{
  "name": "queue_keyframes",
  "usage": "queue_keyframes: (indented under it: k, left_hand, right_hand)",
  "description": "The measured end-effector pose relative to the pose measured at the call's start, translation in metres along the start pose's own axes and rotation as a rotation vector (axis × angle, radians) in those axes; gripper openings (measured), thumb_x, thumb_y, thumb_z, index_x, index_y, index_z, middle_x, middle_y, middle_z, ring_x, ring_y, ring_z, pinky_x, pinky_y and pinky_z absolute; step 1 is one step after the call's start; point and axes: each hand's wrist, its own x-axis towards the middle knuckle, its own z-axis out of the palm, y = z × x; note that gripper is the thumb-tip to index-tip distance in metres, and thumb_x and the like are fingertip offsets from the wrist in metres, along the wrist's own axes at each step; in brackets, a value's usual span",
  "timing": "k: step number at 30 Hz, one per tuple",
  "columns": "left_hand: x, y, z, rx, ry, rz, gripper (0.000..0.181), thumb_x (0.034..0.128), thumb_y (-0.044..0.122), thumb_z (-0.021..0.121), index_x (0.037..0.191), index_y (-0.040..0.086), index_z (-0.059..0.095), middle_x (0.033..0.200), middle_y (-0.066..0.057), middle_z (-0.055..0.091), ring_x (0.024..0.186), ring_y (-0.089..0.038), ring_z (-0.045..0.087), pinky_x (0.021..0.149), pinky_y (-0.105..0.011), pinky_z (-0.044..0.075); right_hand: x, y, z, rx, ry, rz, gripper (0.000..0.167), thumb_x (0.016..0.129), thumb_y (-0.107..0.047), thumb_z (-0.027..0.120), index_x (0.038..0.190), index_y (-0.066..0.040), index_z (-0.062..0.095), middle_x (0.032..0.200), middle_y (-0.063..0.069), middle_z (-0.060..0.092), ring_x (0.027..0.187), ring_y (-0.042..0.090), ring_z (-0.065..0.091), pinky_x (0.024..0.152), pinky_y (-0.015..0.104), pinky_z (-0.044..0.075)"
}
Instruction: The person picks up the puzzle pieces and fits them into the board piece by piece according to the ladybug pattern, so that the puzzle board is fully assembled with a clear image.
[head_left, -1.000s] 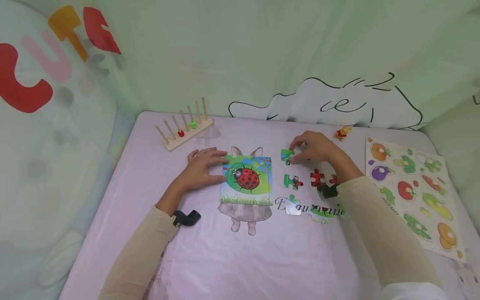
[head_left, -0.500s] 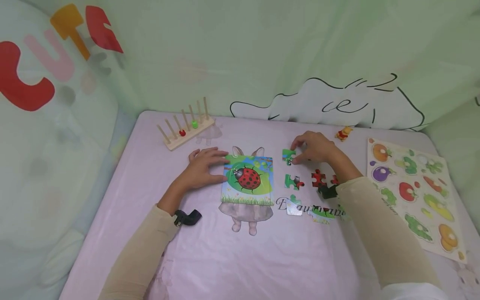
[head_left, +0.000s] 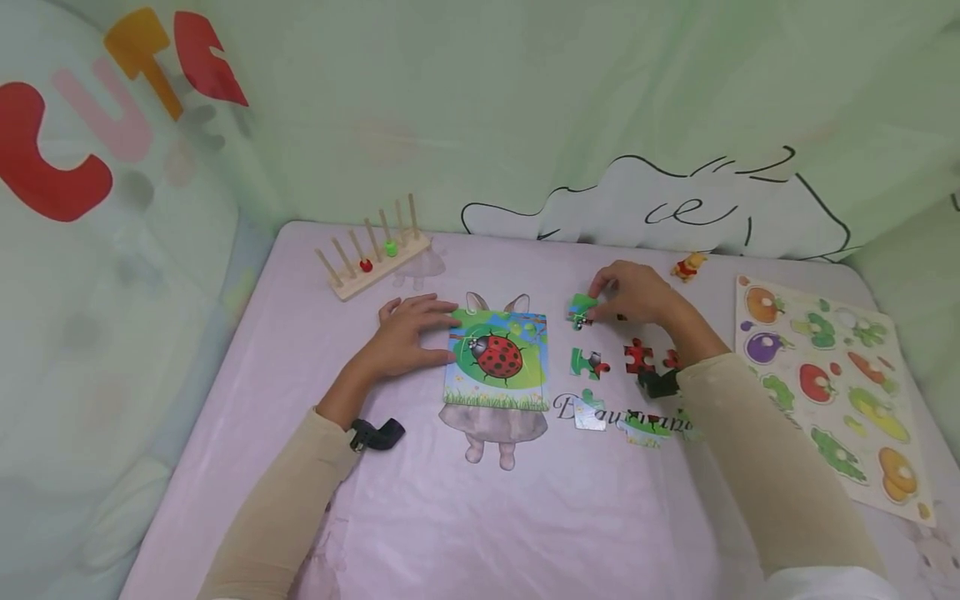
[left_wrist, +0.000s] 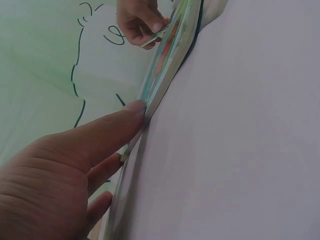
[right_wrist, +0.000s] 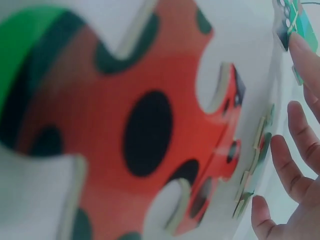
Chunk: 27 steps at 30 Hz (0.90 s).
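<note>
A square ladybug puzzle board (head_left: 498,354) lies in the middle of the table. At its left edge, my left hand (head_left: 408,337) rests with fingers extended, the thumb touching the rim in the left wrist view. To the board's right, my right hand (head_left: 633,292) pinches a green and blue puzzle piece (head_left: 579,307) between thumb and fingers, tilted off the cloth. Loose pieces lie below that hand: a green and red one (head_left: 588,364), a red spotted one (head_left: 639,356), a pale one (head_left: 590,414) and a grassy one (head_left: 647,429). Others are partly hidden by the right forearm.
A wooden peg rack (head_left: 382,267) with a red and a green bead stands at the back left. A small bear figure (head_left: 688,267) sits at the back right. The vegetable puzzle board (head_left: 832,400) lies along the right side. Curtains hang behind.
The green and blue piece has tilted up from lying flat, and my right hand now holds it slightly raised. My left hand stays at the board's edge.
</note>
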Motion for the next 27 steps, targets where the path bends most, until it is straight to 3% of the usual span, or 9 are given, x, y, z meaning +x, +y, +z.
queue_keyframes:
  k: [5, 12, 16, 21, 27]
  left_hand:
    - [0.000, 0.001, -0.001, -0.002, 0.003, 0.005, 0.054, 0.0830, 0.046, 0.082, 0.131, 0.025, 0.070, 0.153, 0.004, 0.054, 0.153, -0.026, 0.031, 0.118, -0.066, 0.007]
    - [0.000, -0.001, 0.001, 0.011, 0.011, 0.006, 0.053, 0.0828, 0.045, 0.082, 0.131, 0.025, 0.071, 0.153, 0.003, 0.052, 0.151, -0.025, 0.034, 0.118, -0.065, 0.008]
    - [-0.001, 0.000, 0.001, 0.010, 0.018, 0.013, 0.053, 0.0823, 0.044, 0.083, 0.129, 0.024, 0.072, 0.149, 0.001, 0.055, 0.150, -0.025, 0.035, 0.118, -0.065, 0.008]
    - [-0.001, 0.001, 0.001, 0.002, 0.014, 0.011, 0.052, 0.0827, 0.044, 0.083, 0.129, 0.024, 0.072, 0.148, 0.002, 0.056, 0.151, -0.025, 0.034, 0.119, -0.064, 0.007]
    - [-0.001, 0.000, 0.001, 0.011, 0.015, 0.010, 0.053, 0.0827, 0.045, 0.082, 0.130, 0.024, 0.071, 0.148, 0.002, 0.056, 0.151, -0.025, 0.033, 0.119, -0.064, 0.008]
  right_hand:
    - [-0.003, 0.002, -0.004, 0.033, 0.005, -0.037, 0.022, 0.089, -0.025, 0.080, 0.100, -0.010, 0.068, 0.114, 0.014, 0.058, 0.104, 0.031, 0.048, 0.079, 0.042, 0.044]
    - [-0.007, 0.000, -0.010, 0.115, -0.029, -0.087, 0.020, 0.092, -0.028, 0.078, 0.098, -0.010, 0.069, 0.090, 0.009, 0.060, 0.080, 0.026, 0.052, 0.062, 0.035, 0.045]
    - [-0.009, -0.004, -0.008, 0.147, -0.032, -0.106, 0.021, 0.093, -0.030, 0.076, 0.099, -0.011, 0.068, 0.091, 0.007, 0.063, 0.081, 0.025, 0.053, 0.060, 0.034, 0.044]
    - [-0.009, -0.015, -0.002, 0.220, -0.040, -0.089, 0.022, 0.095, -0.033, 0.074, 0.102, -0.013, 0.068, 0.099, 0.008, 0.068, 0.090, 0.027, 0.055, 0.067, 0.034, 0.045]
    - [-0.007, -0.031, 0.005, 0.420, -0.094, -0.064, 0.023, 0.097, -0.026, 0.073, 0.107, -0.006, 0.068, 0.099, 0.010, 0.069, 0.088, 0.025, 0.065, 0.080, 0.031, 0.058]
